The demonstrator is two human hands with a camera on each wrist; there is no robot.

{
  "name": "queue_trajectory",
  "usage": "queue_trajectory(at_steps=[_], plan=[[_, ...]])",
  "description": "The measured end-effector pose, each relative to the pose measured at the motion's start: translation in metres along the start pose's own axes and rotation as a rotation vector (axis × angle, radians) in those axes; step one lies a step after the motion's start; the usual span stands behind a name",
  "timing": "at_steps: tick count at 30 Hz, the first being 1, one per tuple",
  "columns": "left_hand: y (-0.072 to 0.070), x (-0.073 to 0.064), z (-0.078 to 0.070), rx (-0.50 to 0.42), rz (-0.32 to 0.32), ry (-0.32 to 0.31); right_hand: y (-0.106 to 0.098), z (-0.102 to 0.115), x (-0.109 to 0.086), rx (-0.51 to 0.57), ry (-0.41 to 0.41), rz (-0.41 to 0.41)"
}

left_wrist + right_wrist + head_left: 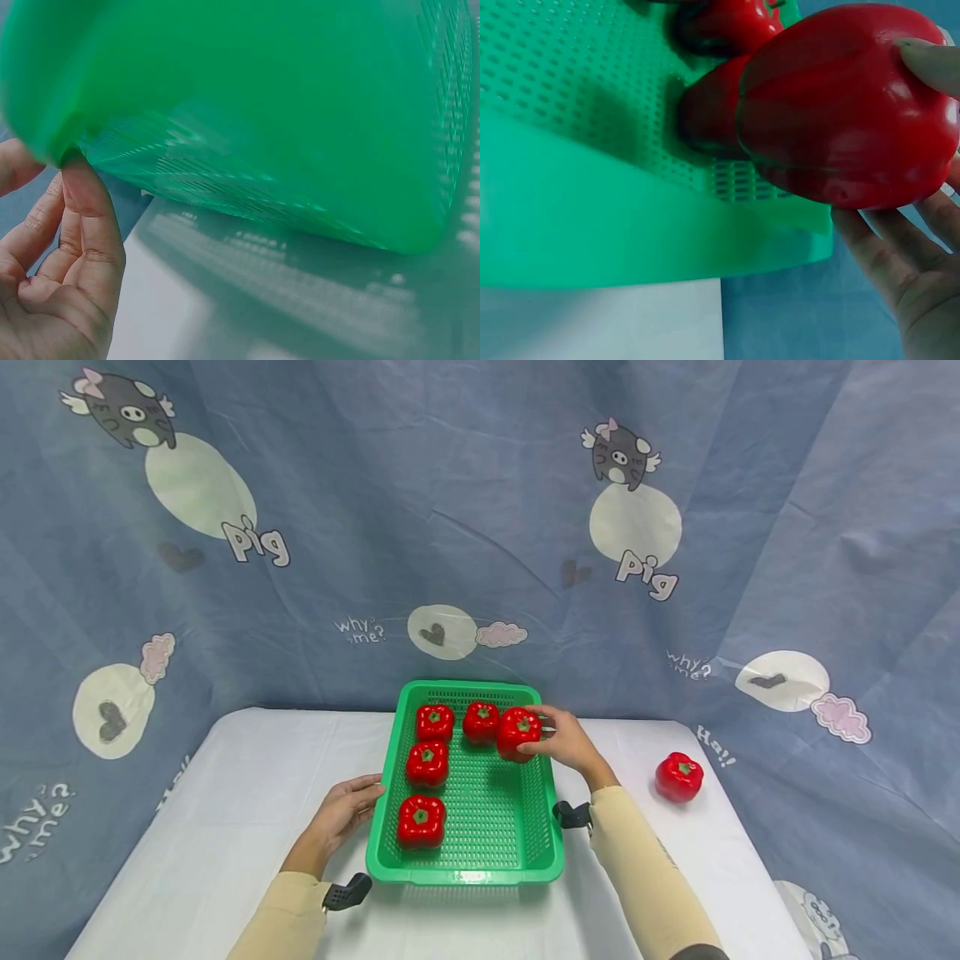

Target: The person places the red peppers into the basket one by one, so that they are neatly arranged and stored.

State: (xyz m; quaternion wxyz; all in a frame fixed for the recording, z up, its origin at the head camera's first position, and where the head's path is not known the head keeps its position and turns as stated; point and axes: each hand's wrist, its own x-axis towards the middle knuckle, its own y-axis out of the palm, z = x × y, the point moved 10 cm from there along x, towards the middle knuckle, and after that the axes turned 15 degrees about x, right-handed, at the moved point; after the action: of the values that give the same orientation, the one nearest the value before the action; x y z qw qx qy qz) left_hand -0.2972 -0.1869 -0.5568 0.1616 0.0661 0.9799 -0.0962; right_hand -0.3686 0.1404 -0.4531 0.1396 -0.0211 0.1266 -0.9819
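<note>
My right hand grips a red bell pepper with thumb and fingers at the basket's far right corner. In the right wrist view this held pepper overlaps another one behind it. The green plastic basket has several red peppers inside: one at the back, and a column along the left with a far one, a middle one and a near one. My left hand is at the basket's left side, and in the left wrist view its fingertips pinch the rim.
Another red bell pepper stands on the white table, to the right of my right forearm. A blue cloth with pig prints hangs behind the table and down its sides.
</note>
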Motion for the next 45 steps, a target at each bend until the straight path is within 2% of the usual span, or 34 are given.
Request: queue_trajectory(at_steps=[13, 24, 33, 39, 45], plan=[[0.0, -0.002, -0.002, 0.011, 0.004, 0.009, 0.011, -0.001, 0.007, -0.085, 0.017, 0.014], [0.001, -0.002, -0.001, 0.009, 0.001, 0.007, 0.018, -0.016, 0.011, -0.037, 0.071, -0.007], [0.001, -0.003, -0.002, 0.012, 0.005, 0.008, 0.028, -0.019, 0.017, -0.078, 0.089, 0.004], [0.001, -0.003, -0.003, 0.01, 0.003, -0.001, 0.035, -0.025, 0.019, -0.063, 0.125, 0.0], [0.0, -0.003, -0.002, 0.009, -0.005, -0.009, 0.043, -0.029, 0.022, -0.063, 0.125, 0.018]])
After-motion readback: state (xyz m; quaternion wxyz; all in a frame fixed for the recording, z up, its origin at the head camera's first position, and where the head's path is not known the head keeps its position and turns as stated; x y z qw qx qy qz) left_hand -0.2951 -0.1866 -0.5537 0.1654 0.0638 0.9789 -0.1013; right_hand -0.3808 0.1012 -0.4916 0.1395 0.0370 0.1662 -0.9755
